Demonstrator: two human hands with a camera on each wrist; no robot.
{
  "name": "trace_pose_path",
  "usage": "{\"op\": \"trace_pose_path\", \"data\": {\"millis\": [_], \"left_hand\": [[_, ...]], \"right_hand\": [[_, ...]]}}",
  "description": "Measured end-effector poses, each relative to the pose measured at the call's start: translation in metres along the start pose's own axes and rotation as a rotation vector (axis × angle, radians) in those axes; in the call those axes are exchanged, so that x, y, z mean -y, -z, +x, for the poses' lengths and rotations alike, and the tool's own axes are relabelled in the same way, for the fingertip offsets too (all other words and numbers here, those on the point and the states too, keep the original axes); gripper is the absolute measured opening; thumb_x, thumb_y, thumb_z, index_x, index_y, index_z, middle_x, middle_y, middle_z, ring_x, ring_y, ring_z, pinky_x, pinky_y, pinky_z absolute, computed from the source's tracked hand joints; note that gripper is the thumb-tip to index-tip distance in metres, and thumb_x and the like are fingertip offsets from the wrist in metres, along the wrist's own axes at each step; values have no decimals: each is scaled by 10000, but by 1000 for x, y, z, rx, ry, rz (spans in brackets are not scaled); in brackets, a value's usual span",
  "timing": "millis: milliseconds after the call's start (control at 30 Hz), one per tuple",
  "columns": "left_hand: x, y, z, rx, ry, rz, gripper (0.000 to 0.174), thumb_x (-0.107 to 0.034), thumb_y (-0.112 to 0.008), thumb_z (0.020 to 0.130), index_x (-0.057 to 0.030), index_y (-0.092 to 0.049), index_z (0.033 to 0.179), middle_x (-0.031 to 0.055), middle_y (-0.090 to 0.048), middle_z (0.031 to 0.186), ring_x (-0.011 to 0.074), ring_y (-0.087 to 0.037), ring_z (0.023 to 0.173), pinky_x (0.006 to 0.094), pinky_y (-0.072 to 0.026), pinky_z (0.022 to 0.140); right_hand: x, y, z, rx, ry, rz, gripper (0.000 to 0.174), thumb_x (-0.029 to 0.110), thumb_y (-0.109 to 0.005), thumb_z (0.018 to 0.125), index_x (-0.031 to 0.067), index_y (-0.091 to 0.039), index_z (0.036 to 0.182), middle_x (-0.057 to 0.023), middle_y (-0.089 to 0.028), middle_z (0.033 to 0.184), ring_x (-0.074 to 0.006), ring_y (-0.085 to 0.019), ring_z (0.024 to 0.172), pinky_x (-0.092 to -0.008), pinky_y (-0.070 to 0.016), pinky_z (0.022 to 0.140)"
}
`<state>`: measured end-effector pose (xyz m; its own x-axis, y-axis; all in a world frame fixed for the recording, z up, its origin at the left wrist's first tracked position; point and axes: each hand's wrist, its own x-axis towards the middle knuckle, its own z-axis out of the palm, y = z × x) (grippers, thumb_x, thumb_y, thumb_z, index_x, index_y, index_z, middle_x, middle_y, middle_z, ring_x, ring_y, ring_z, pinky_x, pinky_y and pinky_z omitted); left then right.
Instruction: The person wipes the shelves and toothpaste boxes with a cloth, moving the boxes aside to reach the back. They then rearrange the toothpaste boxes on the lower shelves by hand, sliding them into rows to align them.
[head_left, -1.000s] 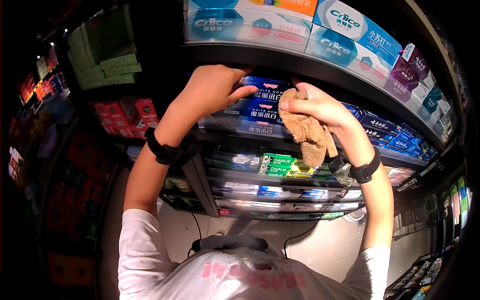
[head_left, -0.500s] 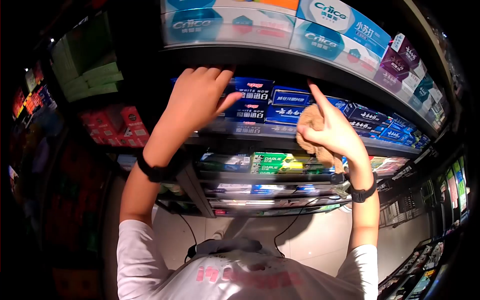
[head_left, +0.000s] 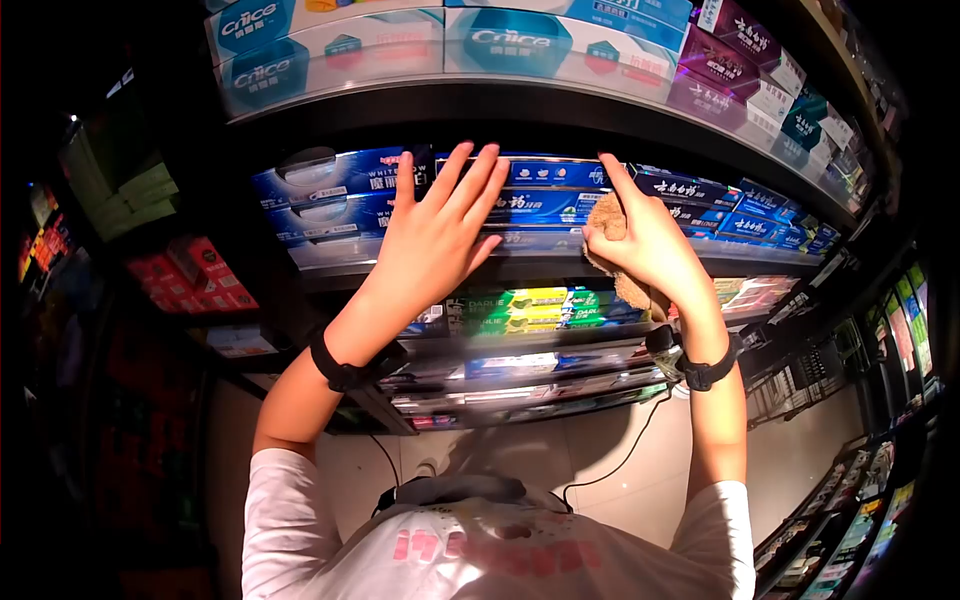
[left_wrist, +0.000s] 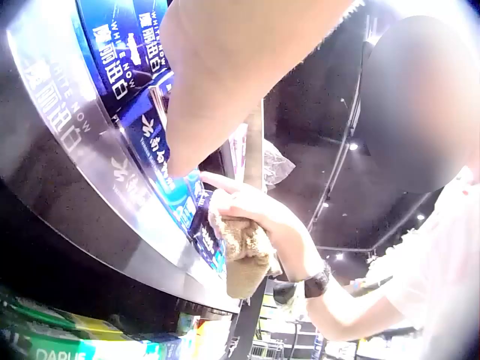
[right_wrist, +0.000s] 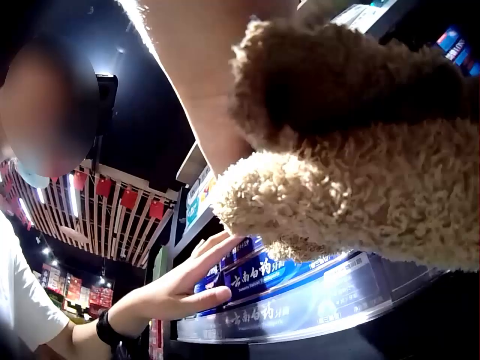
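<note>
My left hand (head_left: 440, 230) lies with spread, straight fingers over the front of stacked blue toothpaste boxes (head_left: 540, 205) on the middle shelf, its fingertips at their top edge. To its left stand the blue "White Now" toothpaste boxes (head_left: 330, 215), also seen in the left wrist view. Farther right along the row, my right hand (head_left: 650, 240) grips a bunched brown fluffy cloth (head_left: 607, 220), its index finger stretched toward the top of the boxes. In the right wrist view the cloth (right_wrist: 360, 187) fills much of the picture and hides part of the row.
A clear shelf lip (head_left: 560, 243) runs along the front of the row. Overhead, a dark shelf edge (head_left: 500, 112) carries large Cnice boxes (head_left: 520, 40) and purple boxes (head_left: 725, 60). Green Darlie boxes (head_left: 535, 310) fill the shelf below. Red boxes (head_left: 190, 275) stand at left.
The head view has turned right along the shelf. My left hand has moved from the "White Now" boxes onto the boxes beside them, fingers straighter. My right hand has carried the cloth rightward.
</note>
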<state>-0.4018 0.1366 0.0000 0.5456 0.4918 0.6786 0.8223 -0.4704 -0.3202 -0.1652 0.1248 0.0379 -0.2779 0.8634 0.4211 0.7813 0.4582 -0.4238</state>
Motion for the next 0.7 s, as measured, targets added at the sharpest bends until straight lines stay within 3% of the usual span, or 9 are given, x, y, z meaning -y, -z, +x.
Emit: {"op": "trace_pose_path", "data": {"millis": [33, 300, 467, 600, 700], "left_hand": [[-3, -1, -1, -13, 32, 16, 729, -327, -624, 768, -108, -285, 1375, 54, -304, 1408, 238, -281, 1297, 592, -186, 996], [-12, -5, -2, -67, 155, 92, 683, -323, -590, 804, -132, -278, 1381, 46, -328, 1392, 228, -281, 1300, 576, -151, 1019], [-12, -10, -2, -80, 178, 79, 672, -333, -578, 815, -127, -280, 1381, 46, -326, 1395, 226, -270, 1307, 569, -132, 1027], [-8, -18, -1, -99, 189, 100, 646, -298, -560, 831, -127, -274, 1384, 39, -319, 1402, 226, -268, 1310, 566, -120, 1029], [-9, -22, 0, -115, 215, 132, 623, -265, -548, 839, -128, -277, 1383, 36, -320, 1402, 228, -275, 1307, 569, -121, 1028]], "right_hand": [[-4, 0, -1, -21, 65, 10, 758, 191, -641, 703, -51, -281, 1324, -268, -599, 777, -344, -634, 737, -339, -478, 735], [-20, 3, 4, 59, 199, 15, 823, 226, -651, 726, -75, -202, 1347, -251, -599, 723, -284, -638, 667, -304, -479, 722], [-20, 5, 5, 88, 248, 55, 841, 234, -656, 726, -82, -188, 1349, -262, -607, 809, -284, -634, 767, -301, -481, 729], [-20, 8, 5, -21, 115, -36, 810, 223, -647, 709, -108, -226, 1317, -275, -606, 847, -304, -642, 794, -328, -486, 759], [-25, 10, 0, 18, 132, 26, 787, 204, -635, 704, -97, -242, 1316, -274, -608, 838, -319, -643, 798, -328, -490, 758]]}}
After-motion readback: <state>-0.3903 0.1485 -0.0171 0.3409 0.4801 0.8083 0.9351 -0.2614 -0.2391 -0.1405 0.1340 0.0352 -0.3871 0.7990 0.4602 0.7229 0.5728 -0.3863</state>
